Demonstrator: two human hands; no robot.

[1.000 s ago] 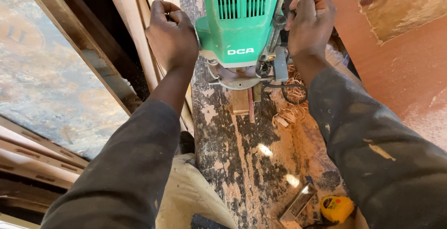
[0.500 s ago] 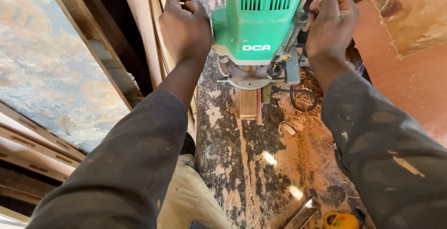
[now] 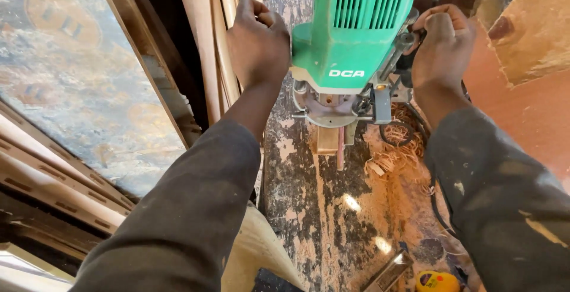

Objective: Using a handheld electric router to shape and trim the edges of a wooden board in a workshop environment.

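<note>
1. The workbench ran up the middle of the frame, its dark top blotched and dusted with sawdust.
2. Stacked timber lengths leaned along the upper left, just beside the bench.
3. The green router stood upright at upper centre, its base down on the bench.
4. My left hand was wrapped in a tight fist on the router's left handle; the handle itself was hidden inside the grip.
5. My right hand was curled closed round the right handle, fingers fully folded.
6. Wood shavings curled just right of the base.
7. A yellow tape measure sat at the bottom right.
</note>
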